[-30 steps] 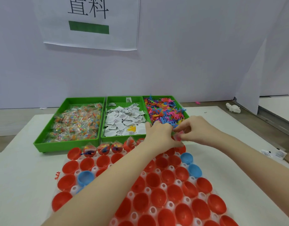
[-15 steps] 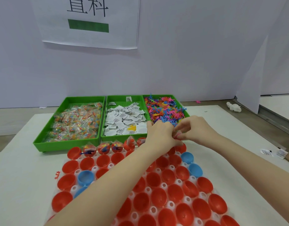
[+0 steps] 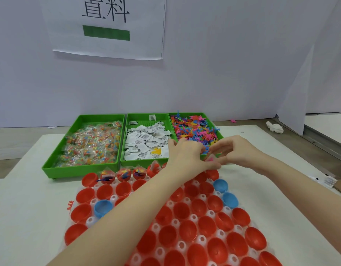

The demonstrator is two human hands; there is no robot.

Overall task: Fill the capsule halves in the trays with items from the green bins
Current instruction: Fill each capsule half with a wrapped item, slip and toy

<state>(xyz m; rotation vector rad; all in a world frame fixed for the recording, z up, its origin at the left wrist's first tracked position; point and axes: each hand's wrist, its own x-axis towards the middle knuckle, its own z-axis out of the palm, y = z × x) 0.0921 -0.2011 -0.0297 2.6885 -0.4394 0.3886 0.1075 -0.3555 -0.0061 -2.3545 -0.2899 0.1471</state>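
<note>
Centre right of frame: left hand (image 3: 187, 154) and right hand (image 3: 237, 150) together pinch small pink packet (image 3: 211, 159) above red capsule halves (image 3: 185, 210).

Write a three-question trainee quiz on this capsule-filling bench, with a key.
1. True or false: the middle bin holds white paper packets.
2. How many blue capsule halves sit among the red capsule halves in the tray? A) one B) three C) six
3. Fill in: both hands, the left hand and the right hand, meet over the tray's ____ row.

Key
1. True.
2. B: one on the left, two on the right.
3. Far, next to the bins, where a small pink item shows between the fingers.
</note>
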